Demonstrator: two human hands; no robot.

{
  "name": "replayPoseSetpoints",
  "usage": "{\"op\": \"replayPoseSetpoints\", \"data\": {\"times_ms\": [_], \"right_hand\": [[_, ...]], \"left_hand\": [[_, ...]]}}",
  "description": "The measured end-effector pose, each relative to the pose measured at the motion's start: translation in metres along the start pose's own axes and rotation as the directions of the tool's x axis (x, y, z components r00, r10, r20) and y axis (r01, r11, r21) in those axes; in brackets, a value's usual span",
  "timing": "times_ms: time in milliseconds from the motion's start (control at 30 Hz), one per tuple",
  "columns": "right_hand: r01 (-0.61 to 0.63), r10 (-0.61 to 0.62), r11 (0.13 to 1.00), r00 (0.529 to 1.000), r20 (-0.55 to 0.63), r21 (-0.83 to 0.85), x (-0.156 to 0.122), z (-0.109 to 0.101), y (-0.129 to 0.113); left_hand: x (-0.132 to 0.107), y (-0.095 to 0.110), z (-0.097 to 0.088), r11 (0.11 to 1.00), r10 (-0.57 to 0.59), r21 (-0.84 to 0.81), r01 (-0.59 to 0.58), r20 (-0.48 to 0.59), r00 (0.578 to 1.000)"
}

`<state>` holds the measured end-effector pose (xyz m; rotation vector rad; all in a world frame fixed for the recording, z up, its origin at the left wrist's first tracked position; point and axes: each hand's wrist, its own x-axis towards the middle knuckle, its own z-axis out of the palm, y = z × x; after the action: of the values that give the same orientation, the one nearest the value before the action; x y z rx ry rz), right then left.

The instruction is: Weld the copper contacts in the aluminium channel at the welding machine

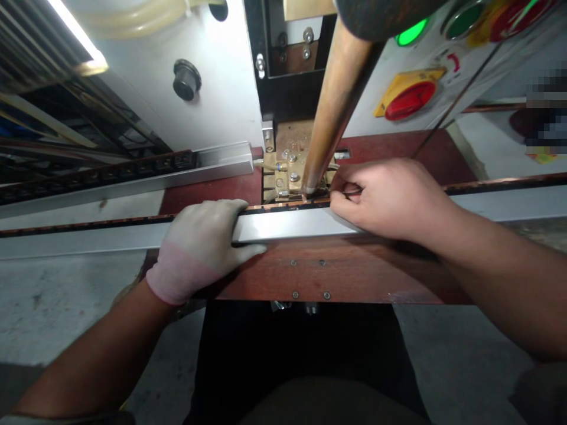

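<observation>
A long grey metal rail lies across a reddish-brown work plate, left to right. My left hand, in a pale glove, is wrapped over the rail and grips it. My bare right hand rests on the rail's far edge with its fingers pinched on a small dark piece that I cannot make out. Just left of those fingers a copper rod comes down at a slant onto a brass fixture with bolts.
A second grey rail with a dark toothed strip lies behind on the left. The white machine front carries a black knob, a red and yellow rotary switch and a lit green lamp. Grey floor shows below.
</observation>
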<state>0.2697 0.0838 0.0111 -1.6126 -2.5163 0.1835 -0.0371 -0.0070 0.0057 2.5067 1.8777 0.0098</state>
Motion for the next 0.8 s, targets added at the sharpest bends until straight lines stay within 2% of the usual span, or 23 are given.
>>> {"op": "replayPoseSetpoints", "data": {"times_ms": [100, 233, 600, 800], "right_hand": [[-0.011, 0.011, 1.000, 1.000, 0.021, 0.008, 0.003, 0.001, 0.002], [0.000, 0.000, 1.000, 1.000, 0.023, 0.017, 0.003, 0.001, 0.001], [0.043, -0.043, 0.999, 0.999, 0.015, 0.017, 0.008, 0.004, 0.011], [-0.019, 0.019, 1.000, 0.998, 0.064, -0.013, 0.006, 0.001, 0.005]], "left_hand": [[0.001, -0.008, 0.000, 0.999, 0.026, 0.018, -0.026, 0.036, 0.999], [0.000, -0.016, -0.003, 0.999, -0.044, 0.032, 0.042, 0.077, 0.996], [0.005, -0.017, -0.002, 0.998, -0.062, 0.025, 0.061, 0.045, 0.997], [0.006, -0.017, -0.003, 0.998, -0.060, 0.038, 0.057, 0.075, 0.995]]}}
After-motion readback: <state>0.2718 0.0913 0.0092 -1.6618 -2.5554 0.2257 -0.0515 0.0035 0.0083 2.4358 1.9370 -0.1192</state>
